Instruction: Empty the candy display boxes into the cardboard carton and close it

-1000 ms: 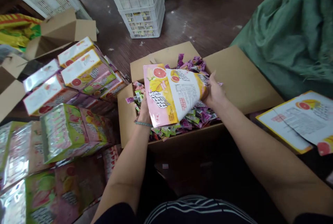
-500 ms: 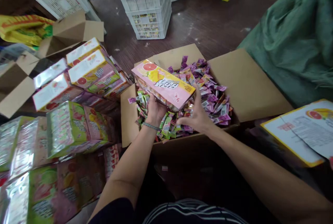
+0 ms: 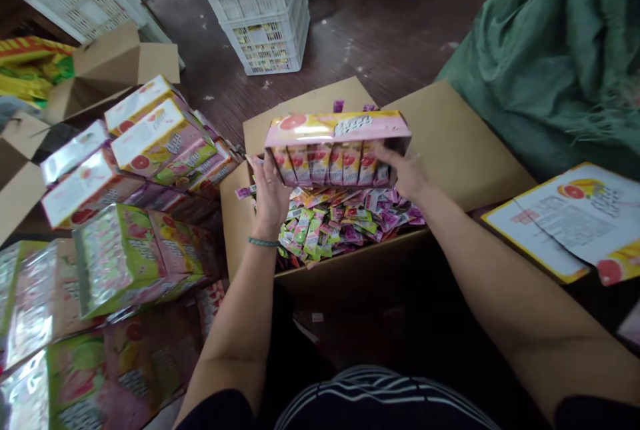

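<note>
A pink and yellow candy box (image 3: 345,127) with grapefruit print is held level above an open carton. Its clear front faces me and shows a row of small packets inside. My left hand (image 3: 270,197), with a braided band at the wrist, grips the left end. My right hand (image 3: 410,173) is at the right end, its fingers over the front; it is slightly blurred. Below, loose purple, green and pink sachets (image 3: 335,227) fill the cardboard carton (image 3: 455,143), partly hidden by the box.
Filled candy boxes (image 3: 150,137) are stacked at my left, with more wrapped boxes (image 3: 120,257) nearer me. White plastic crates (image 3: 270,37) stand on the floor ahead. At right are a green sack (image 3: 545,77) and flat printed cardboard (image 3: 560,217).
The candy box has turned from a slant to level, its clear front now towards me. My left hand has shifted from underneath to its left end; my right hand has moved right.
</note>
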`<state>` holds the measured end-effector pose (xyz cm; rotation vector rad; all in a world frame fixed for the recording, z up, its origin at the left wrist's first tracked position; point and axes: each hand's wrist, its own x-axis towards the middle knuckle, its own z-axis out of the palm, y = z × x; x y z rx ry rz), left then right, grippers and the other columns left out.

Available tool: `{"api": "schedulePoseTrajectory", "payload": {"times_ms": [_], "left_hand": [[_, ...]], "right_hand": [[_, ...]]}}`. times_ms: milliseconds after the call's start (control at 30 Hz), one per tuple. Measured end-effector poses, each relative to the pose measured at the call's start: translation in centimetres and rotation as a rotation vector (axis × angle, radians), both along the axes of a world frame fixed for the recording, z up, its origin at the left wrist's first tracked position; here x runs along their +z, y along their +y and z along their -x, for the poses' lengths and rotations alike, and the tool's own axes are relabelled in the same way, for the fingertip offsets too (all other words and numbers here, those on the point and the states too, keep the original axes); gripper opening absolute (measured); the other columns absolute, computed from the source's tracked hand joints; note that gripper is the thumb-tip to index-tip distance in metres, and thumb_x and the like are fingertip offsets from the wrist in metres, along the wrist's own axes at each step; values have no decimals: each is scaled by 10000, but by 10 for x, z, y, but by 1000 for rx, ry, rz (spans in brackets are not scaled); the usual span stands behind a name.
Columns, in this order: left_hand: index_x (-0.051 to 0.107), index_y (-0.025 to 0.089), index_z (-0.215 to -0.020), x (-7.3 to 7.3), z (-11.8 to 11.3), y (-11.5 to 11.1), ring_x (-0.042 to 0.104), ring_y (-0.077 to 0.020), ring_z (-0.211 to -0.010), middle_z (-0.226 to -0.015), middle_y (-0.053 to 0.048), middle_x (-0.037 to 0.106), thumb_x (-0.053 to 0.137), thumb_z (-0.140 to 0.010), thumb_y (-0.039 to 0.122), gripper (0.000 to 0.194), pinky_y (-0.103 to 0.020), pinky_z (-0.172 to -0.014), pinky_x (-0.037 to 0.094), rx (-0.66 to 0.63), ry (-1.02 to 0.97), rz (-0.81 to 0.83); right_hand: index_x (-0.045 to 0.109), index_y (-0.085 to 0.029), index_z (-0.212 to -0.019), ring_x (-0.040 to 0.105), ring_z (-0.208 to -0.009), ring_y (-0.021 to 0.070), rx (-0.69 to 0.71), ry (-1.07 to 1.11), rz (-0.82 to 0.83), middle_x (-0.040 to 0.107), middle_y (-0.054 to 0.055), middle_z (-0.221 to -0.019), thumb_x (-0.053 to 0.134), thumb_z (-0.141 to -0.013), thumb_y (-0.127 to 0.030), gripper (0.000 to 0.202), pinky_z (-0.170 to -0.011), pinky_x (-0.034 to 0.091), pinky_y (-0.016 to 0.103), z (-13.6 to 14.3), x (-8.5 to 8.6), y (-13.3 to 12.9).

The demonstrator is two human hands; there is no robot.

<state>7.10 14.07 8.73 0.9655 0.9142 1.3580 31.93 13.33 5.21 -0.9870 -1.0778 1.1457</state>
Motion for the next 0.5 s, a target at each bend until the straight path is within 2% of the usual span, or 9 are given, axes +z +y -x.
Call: {"api": "schedulePoseTrajectory", "payload": {"times_ms": [67, 200, 267, 333, 433, 500], "left_hand": [[688, 350, -1371, 10, -4, -7, 477, -349, -1484, -1511, -80, 607, 516, -841, 934, 807, -520, -1144, 506, -20, 87, -77], [576, 424, -1509, 21, -3, -22, 240, -281, -1618, -1685, 19, 412, 558, -922, 813, 704, -498, -1287, 323, 63, 188, -236], [538, 414, -1545, 20, 1, -26, 208, -300, -1625, -1695, 3, 396, 582, -917, 790, 733, -519, -1278, 334, 64, 198, -276], [579, 383, -1515, 14, 5, -28, 224, -336, -1616, -1674, -23, 430, 586, -900, 805, 746, -541, -1249, 382, 64, 209, -254], [651, 370, -1442, 3, 9, -30, 166, -326, -1630, -1689, 11, 404, 590, -898, 801, 696, -506, -1269, 373, 131, 221, -255], [643, 384, -1457, -2, 9, -35, 169, -300, -1632, -1690, 29, 404, 589, -920, 769, 663, -479, -1301, 323, 113, 233, -290]], "right_hand": [[586, -337, -1422, 463, -1482, 330, -40, 45, -1, 628, 52, -1439, 758, -726, -816, 863, -1250, 411, 599, 0, -2, 7], [598, -359, -1426, 412, -1519, 320, -84, -47, -49, 607, 48, -1468, 552, -768, -978, 904, -1263, 391, 587, -5, 2, 13], [628, -346, -1397, 430, -1505, 332, -78, -70, -70, 629, 65, -1430, 395, -803, -1025, 931, -1210, 453, 594, -8, 4, 14], [635, -349, -1386, 444, -1493, 337, -101, -102, -91, 640, 70, -1408, 302, -815, -1037, 955, -1159, 499, 603, -7, 4, 15], [633, -384, -1374, 453, -1490, 306, -140, -150, -107, 639, 50, -1405, 290, -822, -1031, 917, -1145, 520, 565, -4, 0, 20], [671, -355, -1298, 480, -1468, 304, -161, -101, -97, 660, 57, -1369, 315, -836, -1012, 879, -1132, 532, 554, -8, -1, 24]]}}
